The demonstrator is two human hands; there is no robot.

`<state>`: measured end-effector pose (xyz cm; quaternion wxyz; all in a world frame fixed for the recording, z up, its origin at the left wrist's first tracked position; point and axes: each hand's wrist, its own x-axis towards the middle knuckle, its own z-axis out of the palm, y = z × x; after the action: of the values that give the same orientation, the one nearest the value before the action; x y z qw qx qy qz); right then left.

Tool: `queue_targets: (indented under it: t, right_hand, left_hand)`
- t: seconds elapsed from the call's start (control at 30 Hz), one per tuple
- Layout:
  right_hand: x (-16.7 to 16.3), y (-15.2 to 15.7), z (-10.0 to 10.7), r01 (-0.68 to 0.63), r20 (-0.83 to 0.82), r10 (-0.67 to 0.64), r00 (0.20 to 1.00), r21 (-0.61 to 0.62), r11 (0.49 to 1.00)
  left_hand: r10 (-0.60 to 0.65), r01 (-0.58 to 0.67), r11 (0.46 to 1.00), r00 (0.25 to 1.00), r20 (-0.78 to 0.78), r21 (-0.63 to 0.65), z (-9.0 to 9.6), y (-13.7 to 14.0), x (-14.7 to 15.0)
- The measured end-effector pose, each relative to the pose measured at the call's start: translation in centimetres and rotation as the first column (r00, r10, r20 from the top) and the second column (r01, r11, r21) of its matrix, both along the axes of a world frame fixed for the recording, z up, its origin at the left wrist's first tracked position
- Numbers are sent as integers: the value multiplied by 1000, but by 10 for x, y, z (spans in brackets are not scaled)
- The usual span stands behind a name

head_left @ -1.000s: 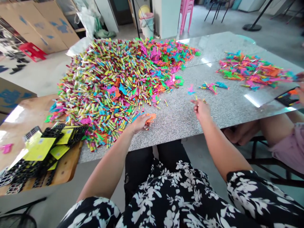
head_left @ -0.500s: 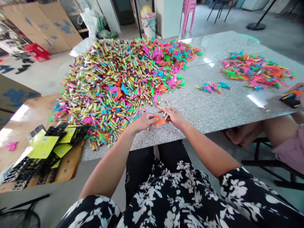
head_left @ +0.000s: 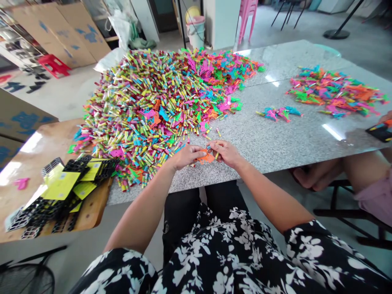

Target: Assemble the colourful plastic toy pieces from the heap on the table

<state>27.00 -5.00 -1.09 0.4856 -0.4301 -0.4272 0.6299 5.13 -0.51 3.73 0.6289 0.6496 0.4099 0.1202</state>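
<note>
Above the front edge of the speckled stone table (head_left: 257,151), my left hand (head_left: 187,157) pinches a flat orange plastic toy gun (head_left: 207,158). My right hand (head_left: 228,154) is closed beside it, with a small yellow-banded tube (head_left: 217,155) between the fingers. The fingertips of that hand are close to the orange piece; whether they touch it I cannot tell. A big heap of small printed tubes (head_left: 137,94) lies just beyond and left of my hands. A few loose tubes (head_left: 218,132) lie close past my right hand.
Colourful toy gun pieces (head_left: 223,69) lie at the heap's far right. A separate pile of toy guns (head_left: 339,92) and a small cluster (head_left: 280,113) lie to the right. Black plastic racks with yellow cards (head_left: 61,185) cover the wooden board at left. A co-worker's hand (head_left: 386,118) is at far right.
The fingers of my right hand have shifted at the orange toy gun, and their hold on the tube looks different. My left hand keeps its pinch. The whole view has swung slightly.
</note>
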Motion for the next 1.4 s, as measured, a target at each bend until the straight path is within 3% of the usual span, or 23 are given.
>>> queue_targets:
  t: [0.13,0.57,0.97,1.23,1.4]
  right_hand:
    - [2,-3,-3,-16,21,16,1000,3,1000]
    - [11,-8,-11,-80,-133,84,988,36,996]
    - [8,-15,5,15,124,-31,992,126,992]
    - [11,-17,0,-33,-108,29,994,-29,999]
    - [14,-25,-8,-77,-82,73,994,-40,996]
  left_hand:
    - [-2,3,999,1000,15,-43,0,0,1]
    - [17,-5,985,998,66,-173,-5,1,3]
    - [60,-56,995,997,53,-81,-14,0,6]
    - [2,1,999,999,51,-46,-13,-1,6]
    - [-24,26,999,999,46,-43,-17,-6,11]
